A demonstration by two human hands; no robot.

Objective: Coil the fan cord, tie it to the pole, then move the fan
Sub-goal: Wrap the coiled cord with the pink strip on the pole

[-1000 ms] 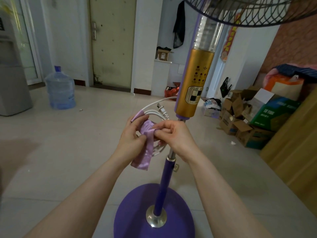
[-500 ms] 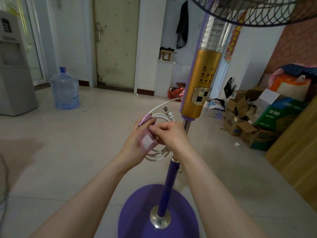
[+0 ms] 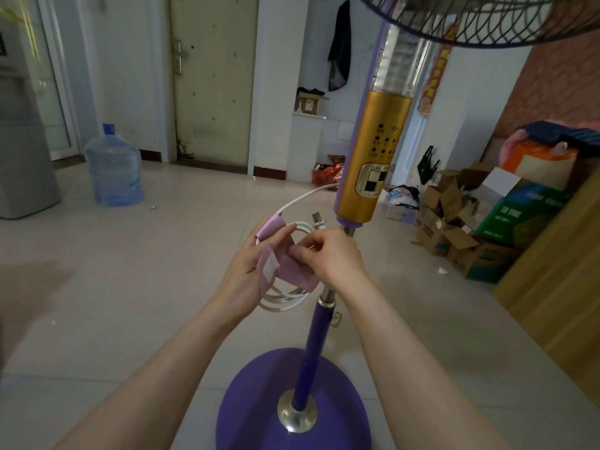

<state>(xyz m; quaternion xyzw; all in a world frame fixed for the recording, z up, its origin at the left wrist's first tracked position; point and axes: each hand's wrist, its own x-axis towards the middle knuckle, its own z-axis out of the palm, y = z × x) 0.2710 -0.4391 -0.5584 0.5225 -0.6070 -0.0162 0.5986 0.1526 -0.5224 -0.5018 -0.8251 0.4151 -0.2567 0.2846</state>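
In the head view, you are gripping the coiled white fan cord [image 3: 282, 303] in your left hand [image 3: 246, 271]. Your fingers are curling round the loops. The coil is hanging just left of the fan's slim pole [image 3: 311, 345], which is chrome above and purple below. Whether the loops are touching the pole I cannot tell.

A soft pink fabric strap [image 3: 293, 271] is already looping over the top of the coil by your left thumb. Your right hand [image 3: 334, 258] is pinching its free end between thumb and fingertips, close to the pole.

A second ago that end was dangling loose below your left hand. Half a second ago you were folding it up against the coil. Now you are opening it out flat, so the strap's white fastening patch [image 3: 270, 266] is facing you.

The metal-pronged plug [image 3: 319, 222] is sticking out of the coil's top, and one run of cord is arching away toward the fan's body.

To my eye, the coiling is finished and you are partway through the tie. The strap is holding the cord but is not yet going round the pole. The free end probably needs carrying behind the chrome section and back onto the patch.

The round purple base [image 3: 259, 401] is sitting on the tiled floor, so the move is not yet starting.
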